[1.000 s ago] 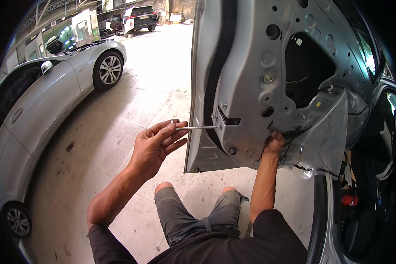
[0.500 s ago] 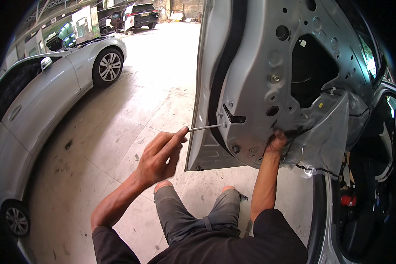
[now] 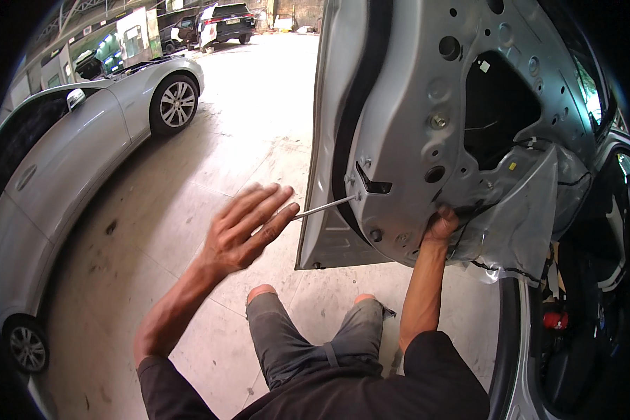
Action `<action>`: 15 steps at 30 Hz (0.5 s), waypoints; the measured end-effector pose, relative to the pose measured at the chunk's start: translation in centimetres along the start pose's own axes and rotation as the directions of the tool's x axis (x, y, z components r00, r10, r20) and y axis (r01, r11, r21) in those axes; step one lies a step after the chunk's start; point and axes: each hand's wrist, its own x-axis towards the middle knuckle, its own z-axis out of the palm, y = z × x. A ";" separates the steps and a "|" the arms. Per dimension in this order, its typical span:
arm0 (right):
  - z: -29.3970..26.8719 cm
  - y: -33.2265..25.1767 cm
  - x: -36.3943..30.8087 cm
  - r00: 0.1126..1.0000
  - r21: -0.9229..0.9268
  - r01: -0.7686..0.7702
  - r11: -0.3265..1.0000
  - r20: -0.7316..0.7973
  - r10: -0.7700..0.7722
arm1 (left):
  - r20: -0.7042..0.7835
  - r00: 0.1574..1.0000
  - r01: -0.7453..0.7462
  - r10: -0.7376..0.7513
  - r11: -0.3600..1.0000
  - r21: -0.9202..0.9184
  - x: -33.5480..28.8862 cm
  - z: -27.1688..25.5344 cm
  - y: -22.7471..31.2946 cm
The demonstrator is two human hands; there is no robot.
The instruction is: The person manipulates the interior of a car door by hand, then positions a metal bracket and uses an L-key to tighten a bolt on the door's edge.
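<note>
My left hand (image 3: pixel 234 231) is spread, its fingers stretched out and slightly smeared by motion. A thin metal tool shaft (image 3: pixel 327 206) runs from beside the thumb and forefinger to a screw by the latch slot (image 3: pixel 372 183) on the edge of a bare grey car door (image 3: pixel 406 161). The tool's other end is hidden behind the hand, so its exact kind does not show. Low on the door, my right hand (image 3: pixel 441 225) reaches into an opening in the inner panel. Its fingers are mostly hidden there, and what they touch cannot be made out.
Clear plastic sheeting (image 3: pixel 518 217) and black wiring hang from the door beside my right hand. A silver car (image 3: pixel 84 147) stands to the left, and a dark vehicle (image 3: pixel 227 26) farther back. The car's sill (image 3: pixel 514 336) runs along the right.
My left hand has opened from a pinch on the tool's shaft, fingers spreading and moving slightly left. The shaft's outer end sits a little lower. My right hand has hardly moved.
</note>
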 end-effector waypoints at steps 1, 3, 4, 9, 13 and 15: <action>0.1 -0.1 0.0 1.000 -0.004 0.009 1.000 0.000 -0.009 | -0.011 0.984 -0.173 0.181 0.956 0.236 0.3 -0.5 -0.9; 0.4 0.0 0.1 1.000 -0.008 0.028 1.000 0.003 -0.028 | 0.003 0.999 -0.036 0.036 0.994 0.106 0.4 -0.7 -1.0; 0.4 -0.1 0.1 0.999 -0.010 0.029 1.000 0.025 -0.029 | 0.032 0.993 0.111 -0.110 0.993 -0.036 0.1 -0.1 -0.1; -0.5 -0.1 0.2 0.997 0.010 0.016 1.000 0.078 -0.017 | 0.220 0.818 0.562 -0.531 0.658 -0.502 0.2 0.4 2.4; -0.8 0.0 0.3 0.998 0.026 0.007 1.000 0.070 -0.009 | 0.442 0.545 0.722 -0.713 0.131 -0.679 0.9 1.0 2.7; -0.7 0.0 0.4 0.996 0.041 0.027 0.999 0.081 -0.031 | 0.532 0.439 0.683 -0.724 -0.115 -0.721 1.2 0.9 2.6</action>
